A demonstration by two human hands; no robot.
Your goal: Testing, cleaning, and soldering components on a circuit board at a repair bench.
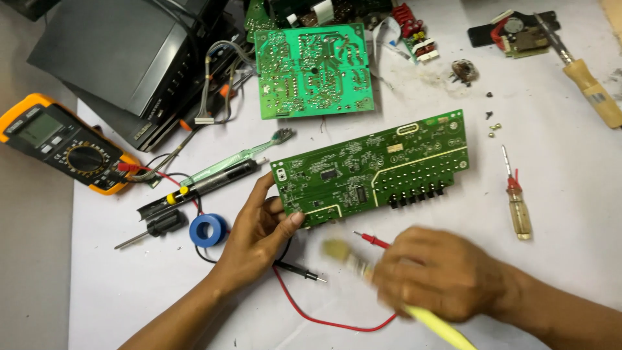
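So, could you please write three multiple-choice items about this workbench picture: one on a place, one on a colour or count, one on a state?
1. Where does the multimeter lie?
A. at the left edge of the white table
B. under the right hand
C. on the upper green board

2. What colour is the roll of tape beside the left hand?
A. red
B. blue
C. white

3. In what state is the long green circuit board?
A. lying untouched
B. snapped in two
C. gripped at its left end by the left hand

Answers:
1 A, its orange case sits far left, away from both hands.
2 B, the ring is plainly blue.
3 C, the thumb and fingers clasp the board's lower left corner, while the blurred right hand holds a yellow-handled brush.
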